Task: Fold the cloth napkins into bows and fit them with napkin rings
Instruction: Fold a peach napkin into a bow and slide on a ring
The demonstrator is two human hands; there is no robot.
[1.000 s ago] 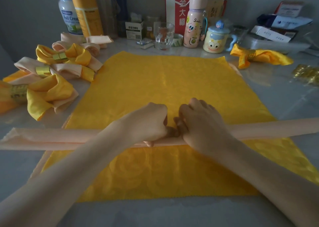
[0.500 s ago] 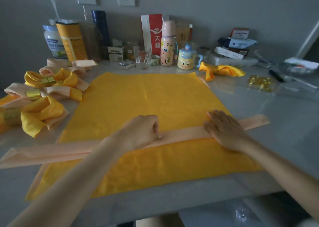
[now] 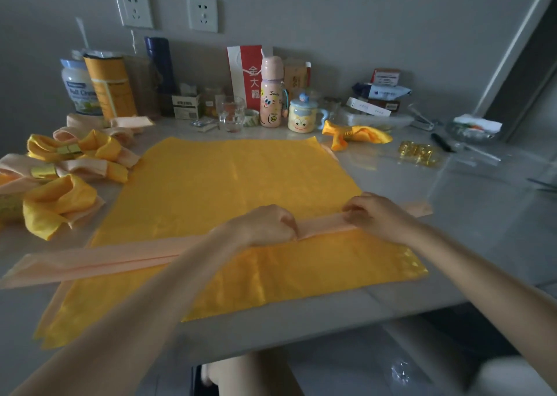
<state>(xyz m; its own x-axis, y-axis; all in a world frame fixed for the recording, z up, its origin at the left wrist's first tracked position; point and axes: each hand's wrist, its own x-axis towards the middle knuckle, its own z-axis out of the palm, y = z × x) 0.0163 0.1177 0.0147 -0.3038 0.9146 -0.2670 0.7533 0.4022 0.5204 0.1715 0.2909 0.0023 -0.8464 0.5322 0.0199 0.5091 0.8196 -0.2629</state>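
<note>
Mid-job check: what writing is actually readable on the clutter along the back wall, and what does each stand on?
"金大福" on the red and white paper bag.
"Full Crea", cut off, on the white jar with a blue lid.
"Smile" on the pink cartoon bottle.
Too small or blurred: small white carton, orange canister, stacked boxes at right.

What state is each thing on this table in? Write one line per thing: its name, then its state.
yellow napkin: spread flat, unfolded.
peach napkin: folded into a long narrow strip, lying across the yellow napkin.
left hand: pinching the peach napkin's middle.
right hand: gripping the peach napkin near its right end.
bows at left: folded, ringed.
far yellow bow: folded, ringed.
loose gold rings: unused, piled.
lidded mug: upright, lid on.
</note>
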